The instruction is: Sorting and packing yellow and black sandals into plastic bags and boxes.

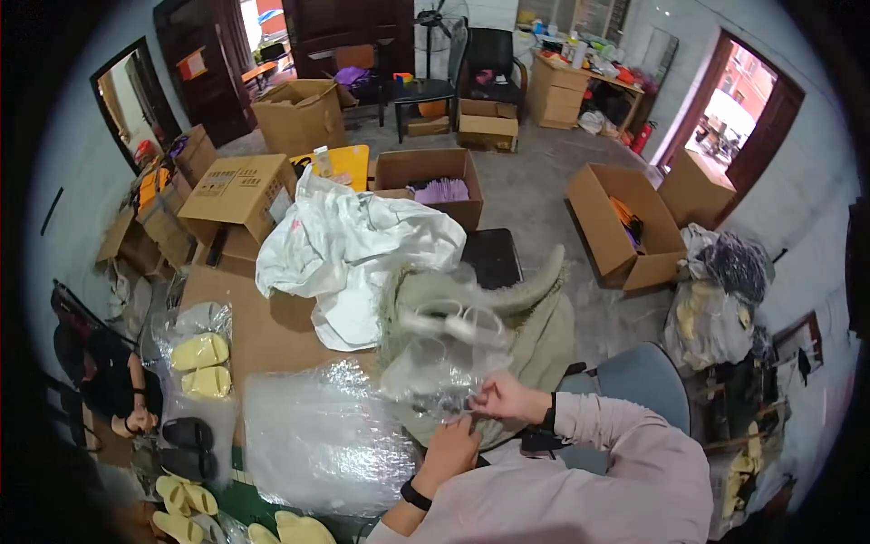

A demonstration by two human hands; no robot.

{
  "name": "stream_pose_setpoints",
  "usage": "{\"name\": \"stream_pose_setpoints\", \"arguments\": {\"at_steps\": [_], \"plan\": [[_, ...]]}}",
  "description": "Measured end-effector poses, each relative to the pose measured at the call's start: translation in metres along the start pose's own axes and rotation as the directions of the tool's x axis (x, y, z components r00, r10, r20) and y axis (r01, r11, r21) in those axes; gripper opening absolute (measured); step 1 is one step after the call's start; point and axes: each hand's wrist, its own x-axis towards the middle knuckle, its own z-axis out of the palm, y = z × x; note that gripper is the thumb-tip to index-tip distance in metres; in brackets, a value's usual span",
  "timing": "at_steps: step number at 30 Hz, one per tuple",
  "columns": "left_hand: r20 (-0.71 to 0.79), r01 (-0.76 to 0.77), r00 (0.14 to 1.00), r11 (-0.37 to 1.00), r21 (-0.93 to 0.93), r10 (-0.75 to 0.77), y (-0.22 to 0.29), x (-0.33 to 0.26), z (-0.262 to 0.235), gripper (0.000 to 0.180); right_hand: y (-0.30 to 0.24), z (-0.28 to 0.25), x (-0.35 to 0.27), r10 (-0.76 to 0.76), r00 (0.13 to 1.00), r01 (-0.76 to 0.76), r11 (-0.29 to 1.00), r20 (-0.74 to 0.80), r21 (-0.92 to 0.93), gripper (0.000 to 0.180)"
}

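Observation:
A clear plastic bag [421,367] is between my hands, its mouth gathered near my fingers. Pale, motion-blurred slippers [458,325] show at its far end; whether they are fully inside I cannot tell. My left hand [453,444] closes on the bag's near edge. Just right of it, my right hand [507,399] pinches the same edge. Under and behind the bag lies an olive-green woven sack [544,331] with a frayed rim. A shiny stack of flat clear plastic bags [322,440] is on the table to the left of my hands.
A crumpled white sack [353,240] covers the table's far part. Yellow slippers [201,352] and black slippers [188,435] line the left side, where another person's hands [140,419] show. A blue-grey chair [643,390] stands right; an open carton [625,227] sits on the floor beyond.

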Motion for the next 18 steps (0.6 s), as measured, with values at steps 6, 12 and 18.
{"name": "stream_pose_setpoints", "arguments": {"at_steps": [6,12,18], "plan": [[0.052,-0.07,0.995,0.981,-0.179,0.08,-0.018,0.003,0.005,0.017,-0.035,-0.072,0.014,0.103,0.987,-0.141,0.923,-0.126,-0.357,0.004],[0.017,-0.023,1.0,0.988,-0.151,0.026,-0.014,0.003,-0.014,0.018,-0.092,-0.068,-0.046,0.137,0.944,-0.297,0.747,-0.299,-0.595,0.005],[-0.022,-0.131,0.991,0.984,-0.123,0.129,-0.006,0.008,-0.019,0.013,-0.108,-0.075,-0.082,0.048,0.927,-0.326,0.597,-0.372,-0.733,0.009]]}}
